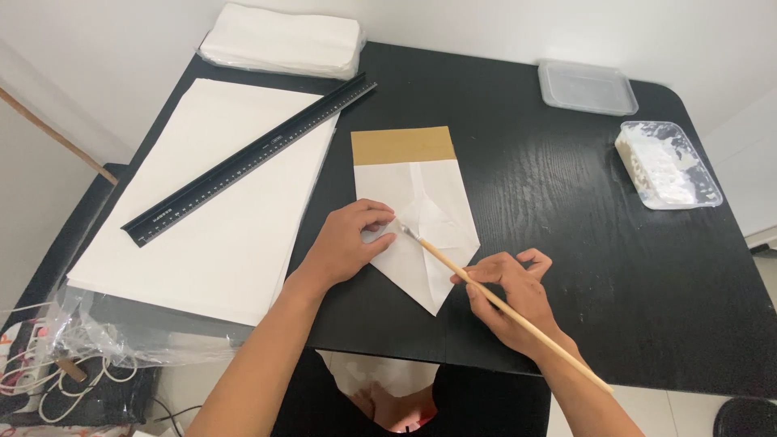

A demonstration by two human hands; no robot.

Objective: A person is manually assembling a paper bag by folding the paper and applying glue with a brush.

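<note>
Left hand point(344, 243) presses flat on the folded white paper point(421, 222) at counter point(566, 210) centre, right hand point(506, 295) pinches a thin brush point(486, 287) tipped toward 10 o'clock; a slipping sheet risks smearing the fold.

We see our left hand point(344, 243) pressing the folded white paper point(422, 222) on the black worktop point(566, 210); our right hand point(508, 298) holds a thin wooden brush point(502, 309), its tip on the paper.
</note>
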